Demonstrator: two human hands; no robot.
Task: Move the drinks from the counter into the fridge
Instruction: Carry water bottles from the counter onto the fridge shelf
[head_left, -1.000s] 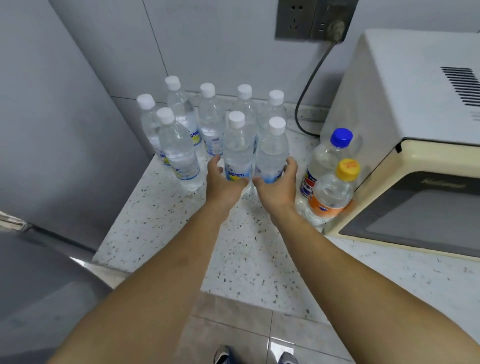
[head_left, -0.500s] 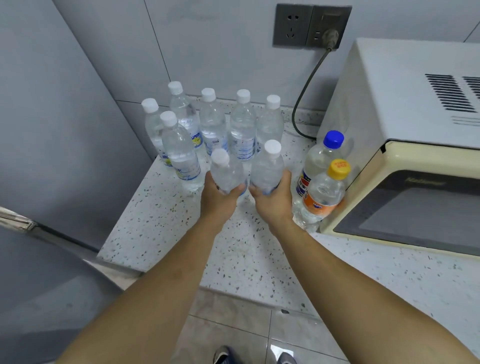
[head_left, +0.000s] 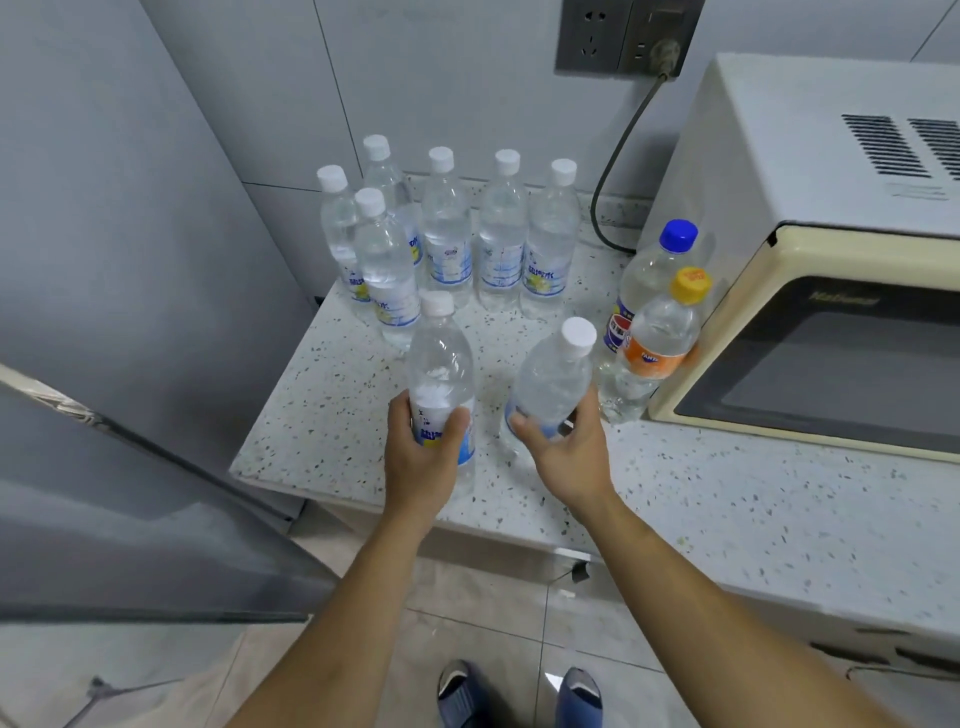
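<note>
My left hand (head_left: 423, 465) grips a clear white-capped water bottle (head_left: 440, 364) by its lower half, upright above the counter's front edge. My right hand (head_left: 569, 452) grips a second such bottle (head_left: 553, 376), tilted with its cap leaning right. Both are lifted off the speckled counter (head_left: 322, 415). Several more white-capped water bottles (head_left: 447, 228) stand in a cluster at the back. A blue-capped soda bottle (head_left: 652, 270) and an orange-capped one (head_left: 660, 343) stand against the microwave.
A cream microwave (head_left: 810, 249) fills the counter's right side, its cord (head_left: 618, 161) running to a wall socket. The grey fridge (head_left: 104, 260) stands at left, with a grey door panel (head_left: 130, 535) angled out in front. My shoes show on the tiled floor.
Both hands closed on the two front bottles, lifted them from the cluster and drew them back toward the counter's front edge. The right bottle has tilted.
</note>
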